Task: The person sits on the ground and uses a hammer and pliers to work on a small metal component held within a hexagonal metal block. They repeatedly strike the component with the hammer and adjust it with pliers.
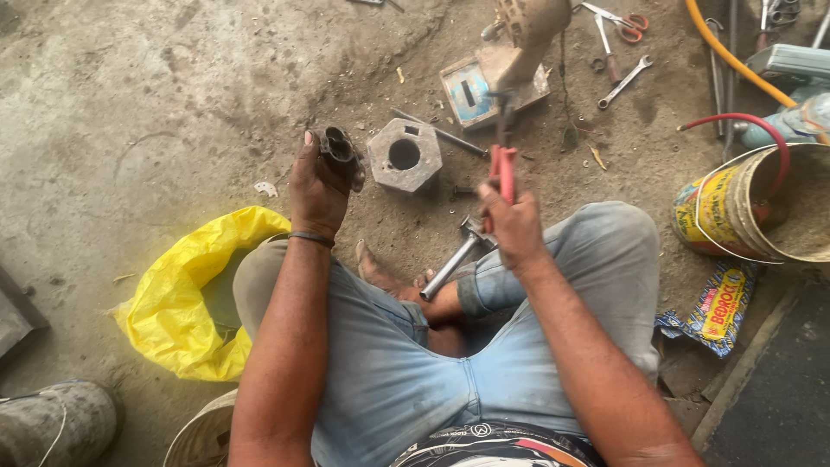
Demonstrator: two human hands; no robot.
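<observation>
From the head camera, my left hand (316, 192) grips a dark metal fitting (340, 154) above the dirt floor (173, 95); my right hand (512, 227) is closed on red-handled pliers (503, 169). At the floor's right edge, a labelled bucket (735, 212) holds grey powder. A yellow bag (186, 303) gapes at left.
</observation>
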